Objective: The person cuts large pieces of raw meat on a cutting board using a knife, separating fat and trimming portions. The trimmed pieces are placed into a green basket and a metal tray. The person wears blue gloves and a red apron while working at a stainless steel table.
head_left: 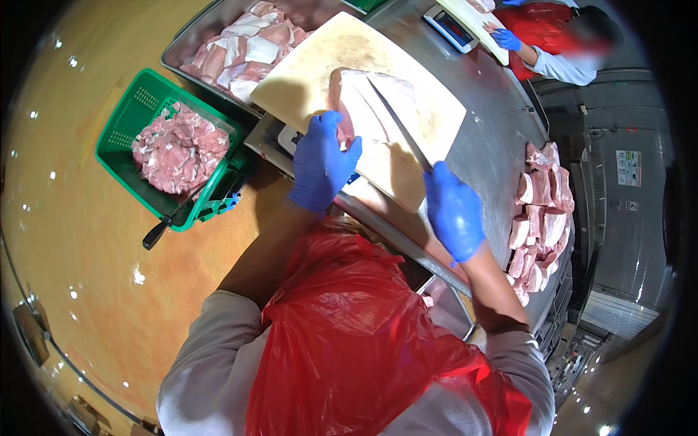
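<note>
1 knife (398, 125) showed on my remote feed, gripped in the right hand (454, 212) and reaching across the meat slab (356, 105). The slab lay on the cutting board (438, 109); the left hand (322, 166) was at its near left edge, thumb and fingers spread wide. To the right I saw 1 poster (629, 168), its print too small to read.

This is a meat-cutting room, shown by the long knife (398, 122), raw cuts (539, 211) piled along the steel table's (486, 120) right edge, the green basket (116, 127) of trimmings (180, 149) and a co-worker's red apron (536, 27).
</note>
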Demonstrator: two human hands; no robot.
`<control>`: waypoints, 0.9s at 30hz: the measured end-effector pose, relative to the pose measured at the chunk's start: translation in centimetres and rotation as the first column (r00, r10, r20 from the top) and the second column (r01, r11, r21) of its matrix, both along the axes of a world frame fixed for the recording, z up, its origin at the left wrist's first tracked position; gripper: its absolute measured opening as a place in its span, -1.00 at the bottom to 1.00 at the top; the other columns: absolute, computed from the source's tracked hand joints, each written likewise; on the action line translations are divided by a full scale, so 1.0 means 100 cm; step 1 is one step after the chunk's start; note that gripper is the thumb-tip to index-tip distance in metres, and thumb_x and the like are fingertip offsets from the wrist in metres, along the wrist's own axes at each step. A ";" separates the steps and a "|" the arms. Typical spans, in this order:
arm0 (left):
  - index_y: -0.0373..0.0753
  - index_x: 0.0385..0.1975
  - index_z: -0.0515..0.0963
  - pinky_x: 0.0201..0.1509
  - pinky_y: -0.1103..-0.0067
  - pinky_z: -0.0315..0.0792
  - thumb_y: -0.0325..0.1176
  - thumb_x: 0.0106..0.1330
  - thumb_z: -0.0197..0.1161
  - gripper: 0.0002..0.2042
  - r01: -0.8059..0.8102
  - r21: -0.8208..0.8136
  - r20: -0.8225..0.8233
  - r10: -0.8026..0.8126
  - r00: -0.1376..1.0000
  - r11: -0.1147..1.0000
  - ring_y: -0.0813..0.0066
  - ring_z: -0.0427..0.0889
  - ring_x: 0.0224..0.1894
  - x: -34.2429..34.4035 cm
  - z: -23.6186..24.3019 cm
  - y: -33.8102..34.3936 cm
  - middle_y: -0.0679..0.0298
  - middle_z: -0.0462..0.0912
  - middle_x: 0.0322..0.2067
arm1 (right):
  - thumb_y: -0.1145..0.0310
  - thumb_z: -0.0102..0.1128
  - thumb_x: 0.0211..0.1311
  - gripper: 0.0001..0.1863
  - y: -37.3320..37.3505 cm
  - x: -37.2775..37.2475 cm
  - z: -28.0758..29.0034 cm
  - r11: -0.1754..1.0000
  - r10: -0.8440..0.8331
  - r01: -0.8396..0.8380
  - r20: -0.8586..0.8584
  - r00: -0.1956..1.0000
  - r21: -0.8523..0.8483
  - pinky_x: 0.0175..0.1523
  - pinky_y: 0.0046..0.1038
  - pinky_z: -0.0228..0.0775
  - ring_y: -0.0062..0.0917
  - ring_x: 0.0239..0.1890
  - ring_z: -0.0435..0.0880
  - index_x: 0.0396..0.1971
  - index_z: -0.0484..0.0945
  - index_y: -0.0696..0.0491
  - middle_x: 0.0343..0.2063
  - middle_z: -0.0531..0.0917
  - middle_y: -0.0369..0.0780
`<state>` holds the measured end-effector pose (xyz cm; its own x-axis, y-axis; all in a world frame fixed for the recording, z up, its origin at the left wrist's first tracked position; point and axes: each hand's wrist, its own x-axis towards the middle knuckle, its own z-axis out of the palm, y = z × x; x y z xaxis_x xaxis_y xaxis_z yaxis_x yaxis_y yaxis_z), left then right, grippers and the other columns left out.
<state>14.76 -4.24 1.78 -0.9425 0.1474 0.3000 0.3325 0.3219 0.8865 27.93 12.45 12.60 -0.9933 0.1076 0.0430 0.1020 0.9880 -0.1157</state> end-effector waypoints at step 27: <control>-0.30 0.01 0.57 0.18 0.28 0.44 -0.49 0.29 0.24 -0.71 -0.154 -0.237 -0.541 0.002 0.841 0.959 -0.05 0.58 0.09 -0.099 -0.010 -0.083 -0.07 0.59 0.00 | 0.31 0.01 0.55 -0.77 0.029 -0.005 -0.049 0.202 -0.333 0.269 0.192 0.923 -0.942 -0.20 -0.42 0.57 -0.44 -0.42 0.68 -0.20 0.49 0.18 -0.36 0.69 -0.15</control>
